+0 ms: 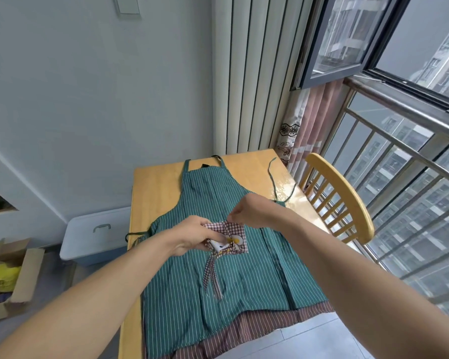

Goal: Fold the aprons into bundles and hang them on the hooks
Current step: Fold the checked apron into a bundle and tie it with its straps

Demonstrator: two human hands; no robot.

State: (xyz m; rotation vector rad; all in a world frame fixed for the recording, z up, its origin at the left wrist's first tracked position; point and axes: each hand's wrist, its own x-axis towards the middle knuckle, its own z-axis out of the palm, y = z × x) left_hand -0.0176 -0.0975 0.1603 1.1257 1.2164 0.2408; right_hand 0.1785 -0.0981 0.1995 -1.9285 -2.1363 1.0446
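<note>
A small folded bundle of red-checked apron [233,235] with a yellow-and-white print is held above the table. My left hand [192,235] grips its left side. My right hand [245,209] pinches its upper right corner. Checked ties [213,275] hang down from the bundle. Beneath it, a green striped apron [218,294] lies spread flat on the wooden table [156,182], with its neck loop at the far end. A brown striped apron [259,329] peeks out under the green one's near hem. No hooks are in view.
A wooden chair [347,203] stands at the table's right, against a railed window [399,164]. A pale blue lidded bin [94,234] sits on the floor left of the table. An open cardboard box [8,278] with a yellow bag lies further left.
</note>
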